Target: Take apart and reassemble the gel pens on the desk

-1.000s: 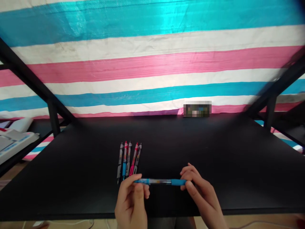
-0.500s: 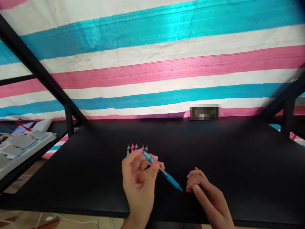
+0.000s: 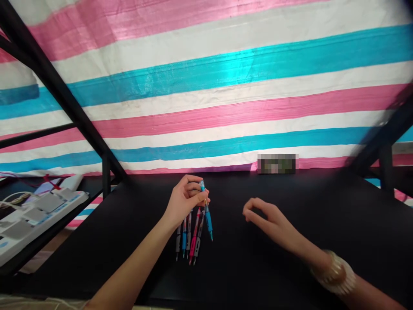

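Note:
My left hand (image 3: 184,199) pinches the upper end of a blue pen (image 3: 207,212), which hangs tip down just right of a row of several pens (image 3: 189,236) lying side by side on the black table (image 3: 290,267). The hand covers the tops of those pens. My right hand (image 3: 267,218) hovers over the table to the right of the pens, fingers loosely curled and apart, holding nothing. A pale bracelet (image 3: 335,272) sits on that wrist.
A striped pink, white and turquoise tarp (image 3: 226,86) hangs behind the table. Black frame bars (image 3: 58,90) slant at the left, with another (image 3: 385,133) at the right. A white power strip (image 3: 35,211) lies on a lower shelf at the left.
My right hand let go of the blue pen and drew away to the right. My left hand carried the pen forward and turned it upright beside the row of pens.

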A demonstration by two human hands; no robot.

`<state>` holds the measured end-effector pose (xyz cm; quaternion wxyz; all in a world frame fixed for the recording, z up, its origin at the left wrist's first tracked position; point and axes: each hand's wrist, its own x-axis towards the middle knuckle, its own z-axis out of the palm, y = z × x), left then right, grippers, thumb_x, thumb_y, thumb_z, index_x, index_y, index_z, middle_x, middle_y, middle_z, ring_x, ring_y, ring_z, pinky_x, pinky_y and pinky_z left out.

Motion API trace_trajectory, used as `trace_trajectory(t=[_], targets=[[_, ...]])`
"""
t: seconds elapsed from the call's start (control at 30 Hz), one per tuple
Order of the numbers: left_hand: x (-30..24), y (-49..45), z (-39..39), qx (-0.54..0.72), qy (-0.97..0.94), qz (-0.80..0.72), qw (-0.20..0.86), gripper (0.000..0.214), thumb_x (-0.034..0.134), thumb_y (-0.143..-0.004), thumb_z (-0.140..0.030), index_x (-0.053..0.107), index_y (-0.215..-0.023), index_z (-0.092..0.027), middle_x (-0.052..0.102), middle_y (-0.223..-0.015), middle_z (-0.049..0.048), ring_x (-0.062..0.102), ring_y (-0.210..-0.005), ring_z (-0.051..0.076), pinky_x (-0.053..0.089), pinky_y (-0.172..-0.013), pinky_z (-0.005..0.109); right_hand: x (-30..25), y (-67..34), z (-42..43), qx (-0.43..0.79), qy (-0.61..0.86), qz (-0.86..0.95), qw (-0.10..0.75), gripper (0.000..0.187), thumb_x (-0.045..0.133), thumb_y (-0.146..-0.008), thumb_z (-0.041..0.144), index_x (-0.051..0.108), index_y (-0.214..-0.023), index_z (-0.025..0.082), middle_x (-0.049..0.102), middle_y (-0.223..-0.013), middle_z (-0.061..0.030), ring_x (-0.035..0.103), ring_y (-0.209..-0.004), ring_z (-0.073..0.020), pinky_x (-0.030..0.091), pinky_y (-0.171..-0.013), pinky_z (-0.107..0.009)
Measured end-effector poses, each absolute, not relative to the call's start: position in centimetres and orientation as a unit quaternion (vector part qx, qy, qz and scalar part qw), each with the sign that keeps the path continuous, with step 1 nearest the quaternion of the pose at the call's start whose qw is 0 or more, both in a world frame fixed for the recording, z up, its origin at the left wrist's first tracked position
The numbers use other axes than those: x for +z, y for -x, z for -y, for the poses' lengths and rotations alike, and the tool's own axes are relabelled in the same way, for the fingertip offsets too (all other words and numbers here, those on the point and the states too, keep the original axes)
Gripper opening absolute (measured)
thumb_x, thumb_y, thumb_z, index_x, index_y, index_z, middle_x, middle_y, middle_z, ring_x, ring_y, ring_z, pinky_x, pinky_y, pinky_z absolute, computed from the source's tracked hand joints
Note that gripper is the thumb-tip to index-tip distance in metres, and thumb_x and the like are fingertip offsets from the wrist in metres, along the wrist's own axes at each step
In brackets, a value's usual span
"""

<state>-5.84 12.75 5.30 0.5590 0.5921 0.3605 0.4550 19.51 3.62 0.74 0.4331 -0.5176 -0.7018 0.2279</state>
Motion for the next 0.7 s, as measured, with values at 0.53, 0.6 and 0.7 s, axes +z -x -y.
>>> trace_trajectory(t=[0.53, 0.6, 0.7], targets=[[2.5, 6.3, -12.9, 0.345, -0.634, -0.397, 0.567, 0.046, 0.092, -0.073, -0.036, 0.058, -0.098, -0.020, 0.068, -0.071, -0.0039, 0.077, -0.064, 0.022, 0.062, -0.056, 0.030, -4.3, -20.0, -8.4, 0.213, 0.525, 0.699, 0.438, 0.010, 0.056, -0.095, 0.026, 0.065, -0.092, 0.023, 0.071, -0.084, -0.0033, 0.069, -0.076, -0.0207, 0.058, -0.073, -0.035], [2.3, 6.4, -13.1, 0.343, -0.641, -0.398, 0.560, 0.045, 0.091, -0.074, -0.036, 0.059, -0.101, -0.020, 0.068, -0.071, -0.0043, 0.077, -0.064, 0.021, 0.062, -0.056, 0.030, -4.4, -20.1, -8.5, 0.214, 0.527, 0.696, 0.438, 0.010, 0.056, -0.095, 0.026, 0.066, -0.091, 0.023, 0.071, -0.083, -0.0030, 0.069, -0.077, -0.0209, 0.057, -0.073, -0.035], [2.0, 6.7, -13.4, 0.337, -0.650, -0.400, 0.552, 0.045, 0.091, -0.073, -0.036, 0.058, -0.099, -0.020, 0.067, -0.069, -0.0054, 0.076, -0.062, 0.021, 0.062, -0.055, 0.031, -4.5, -20.1, -8.4, 0.217, 0.527, 0.696, 0.437, 0.010, 0.057, -0.095, 0.026, 0.066, -0.091, 0.023, 0.071, -0.084, -0.0030, 0.069, -0.078, -0.0211, 0.057, -0.075, -0.035]])
